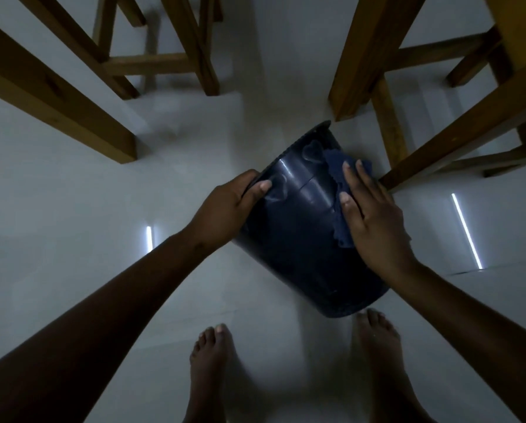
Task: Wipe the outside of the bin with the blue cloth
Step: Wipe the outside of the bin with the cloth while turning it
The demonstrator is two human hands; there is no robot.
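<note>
A dark blue plastic bin (304,239) is tipped over above the pale floor, its rim pointing away from me and its base near my feet. My left hand (228,206) grips the rim on the left, thumb on the outside wall. My right hand (371,221) lies flat on the bin's right side, pressing the blue cloth (336,175) against the wall. Most of the cloth is hidden under my palm; its scalloped edge shows beside my fingers.
Wooden chair and table legs (374,56) stand close behind and to the right of the bin, one rail (457,141) almost touching it. More wooden legs (57,96) stand at the left. My bare feet (213,367) are on the glossy tiled floor (72,224).
</note>
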